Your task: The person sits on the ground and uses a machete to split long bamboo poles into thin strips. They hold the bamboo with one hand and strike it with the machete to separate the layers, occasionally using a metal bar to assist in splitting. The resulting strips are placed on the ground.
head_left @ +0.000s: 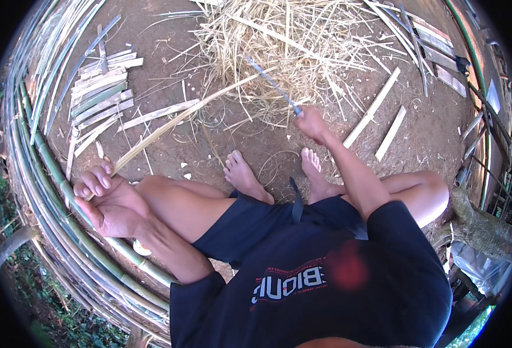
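Observation:
My left hand [115, 200] is at the left, palm turned up and fingers curled around the near end of a long pale bamboo strip [177, 120]. The strip slants up and away to the right, its far end over the heap of shavings. In front of my right foot, my right hand [312, 124] is closed around the handle of a knife [273, 86]. Its long narrow blade points away and to the left, over the shavings. Strip and blade look close at the far end, but I cannot tell whether they touch.
A heap of bamboo shavings [279, 40] lies ahead on the dirt floor. Split bamboo pieces [102, 87] are stacked at the far left, with more slats [435, 49] at the far right. Two loose slats [390, 133] lie nearby. Long bamboo poles [53, 165] curve along the left edge.

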Motion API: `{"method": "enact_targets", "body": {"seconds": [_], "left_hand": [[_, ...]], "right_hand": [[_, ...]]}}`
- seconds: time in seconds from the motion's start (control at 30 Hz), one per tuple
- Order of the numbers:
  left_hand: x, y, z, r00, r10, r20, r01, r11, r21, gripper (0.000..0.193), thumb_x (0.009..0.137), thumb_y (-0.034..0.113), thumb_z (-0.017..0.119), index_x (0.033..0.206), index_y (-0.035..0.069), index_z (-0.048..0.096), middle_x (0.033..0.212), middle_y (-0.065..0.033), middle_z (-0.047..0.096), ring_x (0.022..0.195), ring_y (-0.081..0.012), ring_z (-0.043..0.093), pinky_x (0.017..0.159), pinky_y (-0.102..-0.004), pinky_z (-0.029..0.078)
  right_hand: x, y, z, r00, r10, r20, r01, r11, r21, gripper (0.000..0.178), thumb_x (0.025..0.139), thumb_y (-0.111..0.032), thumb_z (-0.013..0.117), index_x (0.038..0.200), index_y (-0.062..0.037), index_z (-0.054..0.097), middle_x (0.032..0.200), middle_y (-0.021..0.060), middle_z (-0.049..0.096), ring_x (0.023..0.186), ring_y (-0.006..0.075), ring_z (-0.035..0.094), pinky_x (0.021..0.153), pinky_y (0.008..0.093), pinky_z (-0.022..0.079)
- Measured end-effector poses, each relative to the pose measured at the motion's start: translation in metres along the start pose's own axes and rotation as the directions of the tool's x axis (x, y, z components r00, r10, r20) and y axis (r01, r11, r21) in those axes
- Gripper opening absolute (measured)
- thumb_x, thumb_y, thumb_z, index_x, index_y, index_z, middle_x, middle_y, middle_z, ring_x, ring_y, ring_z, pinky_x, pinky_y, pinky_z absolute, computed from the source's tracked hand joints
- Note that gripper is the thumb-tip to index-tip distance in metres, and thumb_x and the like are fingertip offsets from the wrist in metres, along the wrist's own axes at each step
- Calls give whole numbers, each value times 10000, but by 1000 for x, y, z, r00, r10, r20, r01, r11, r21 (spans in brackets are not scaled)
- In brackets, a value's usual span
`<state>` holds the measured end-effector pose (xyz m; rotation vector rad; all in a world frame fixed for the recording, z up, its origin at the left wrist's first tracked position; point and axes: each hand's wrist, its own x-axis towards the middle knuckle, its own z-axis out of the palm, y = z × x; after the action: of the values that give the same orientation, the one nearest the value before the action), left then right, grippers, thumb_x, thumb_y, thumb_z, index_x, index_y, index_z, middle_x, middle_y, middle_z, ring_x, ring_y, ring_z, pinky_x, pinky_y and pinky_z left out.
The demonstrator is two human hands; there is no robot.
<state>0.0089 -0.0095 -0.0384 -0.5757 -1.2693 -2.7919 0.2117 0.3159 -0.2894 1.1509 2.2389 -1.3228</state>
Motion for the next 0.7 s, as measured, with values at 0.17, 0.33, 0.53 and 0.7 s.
{"method": "enact_targets", "body": {"seconds": [0.17, 0.33, 0.53, 0.7], "left_hand": [[5, -3, 8, 1000, 0, 29, 1, 999, -33, 202, 962, 194, 445, 805, 85, 511, 716, -37, 431, 685, -175, 422, 766, -346, 352], [-2, -5, 3, 996, 7, -84, -10, 1000, -28, 298, 956, 230, 437, 686, 108, 463, 576, -19, 371, 563, -149, 370, 661, -323, 329], [-9, -3, 10, 973, 38, -226, -27, 998, 50, 394, 994, 270, 391, 621, 146, 409, 489, 0, 316, 443, -130, 286, 544, -293, 294], [-7, -5, 11, 967, 38, -250, -20, 997, 74, 420, 1008, 262, 376, 602, 155, 401, 469, 6, 309, 425, -127, 276, 524, -286, 295]], "right_hand": [[26, 24, -1, 975, 204, -90, -201, 978, 48, 184, 792, -168, 595, 751, 11, 580, 644, 152, 600, 618, 266, 634, 584, 415, 502], [-52, -57, -5, 999, -50, -2, 50, 999, 14, 203, 786, -166, 586, 889, 8, 612, 600, 160, 617, 536, 273, 629, 559, 407, 501], [-129, -107, 22, 873, -467, 141, 475, 880, -21, 151, 831, -134, 561, 944, -40, 597, 615, 173, 595, 535, 286, 612, 538, 441, 484], [-52, -23, 26, 990, -112, -81, 111, 994, -17, 132, 836, -126, 545, 925, -40, 593, 648, 156, 621, 539, 282, 610, 530, 426, 496]]}}
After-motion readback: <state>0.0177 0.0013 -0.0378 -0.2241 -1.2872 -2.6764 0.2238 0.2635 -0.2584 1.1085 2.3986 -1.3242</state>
